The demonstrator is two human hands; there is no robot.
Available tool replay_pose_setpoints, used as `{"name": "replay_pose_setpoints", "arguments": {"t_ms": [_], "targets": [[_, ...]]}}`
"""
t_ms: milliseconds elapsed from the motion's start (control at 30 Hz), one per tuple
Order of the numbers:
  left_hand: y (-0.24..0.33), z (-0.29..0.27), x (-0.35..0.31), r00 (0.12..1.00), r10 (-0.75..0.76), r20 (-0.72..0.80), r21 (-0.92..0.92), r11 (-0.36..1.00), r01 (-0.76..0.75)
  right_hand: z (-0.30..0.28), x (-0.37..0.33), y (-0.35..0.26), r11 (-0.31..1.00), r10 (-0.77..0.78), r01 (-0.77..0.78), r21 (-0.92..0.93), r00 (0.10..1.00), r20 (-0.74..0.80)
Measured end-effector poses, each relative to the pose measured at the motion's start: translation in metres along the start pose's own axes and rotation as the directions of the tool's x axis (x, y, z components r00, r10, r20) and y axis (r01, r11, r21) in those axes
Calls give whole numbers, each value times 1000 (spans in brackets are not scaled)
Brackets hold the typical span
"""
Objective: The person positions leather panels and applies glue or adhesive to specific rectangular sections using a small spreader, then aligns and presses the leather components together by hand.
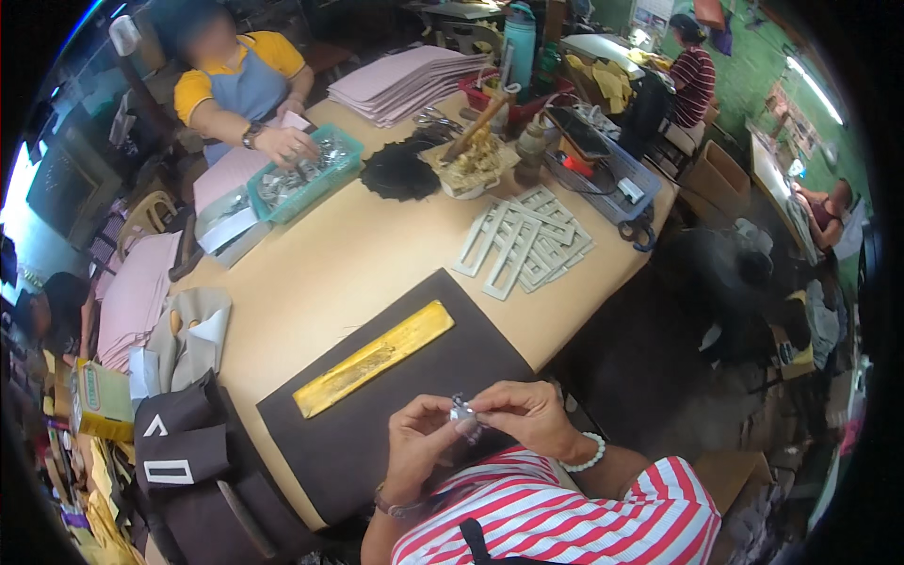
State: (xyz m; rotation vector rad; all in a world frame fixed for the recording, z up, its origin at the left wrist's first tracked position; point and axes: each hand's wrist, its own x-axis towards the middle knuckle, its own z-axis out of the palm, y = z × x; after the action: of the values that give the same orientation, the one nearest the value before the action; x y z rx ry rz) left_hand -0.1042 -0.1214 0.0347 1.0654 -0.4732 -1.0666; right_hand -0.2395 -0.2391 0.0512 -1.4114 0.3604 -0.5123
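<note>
Striped shirt (527, 513) nearest; at the near edge of the counter (282, 306), left hand (420, 438) and right hand (529, 414) tightly pinch a small silvery piece (460, 412) between them, long axis unclear.

tan table (311, 292) | dark sheet (377, 428) | turquoise basket (313, 196) | pale slotted frames (541, 247) | pink sheet stack (400, 89)

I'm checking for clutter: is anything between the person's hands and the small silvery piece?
Nothing visible stands in between: the left hand and right hand both have fingertips on the small silvery piece. The long yellow slab lies beyond them on the dark sheet, out of the way.
</note>
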Motion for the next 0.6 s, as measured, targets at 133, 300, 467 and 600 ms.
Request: {"name": "replay_pose_setpoints", "arguments": {"t_ms": [133,300,467,600], "targets": [[-7,-7,-1,991,-36,128,-286,955,72,-1,-1,9,824,298,-303,479,951,88],[-8,5,1,990,-97,99,-431,893,131,0,-1,10,744,334,-301,597,941,58],[-14,5,2,997,33,71,-127,992,-24,6,-9,-13,999,-32,32,-2,991,-129],[-5,11,4,997,-7,80,-4,1000,8,-3,-9,-19,998,1,1,61,999,-43]]}}
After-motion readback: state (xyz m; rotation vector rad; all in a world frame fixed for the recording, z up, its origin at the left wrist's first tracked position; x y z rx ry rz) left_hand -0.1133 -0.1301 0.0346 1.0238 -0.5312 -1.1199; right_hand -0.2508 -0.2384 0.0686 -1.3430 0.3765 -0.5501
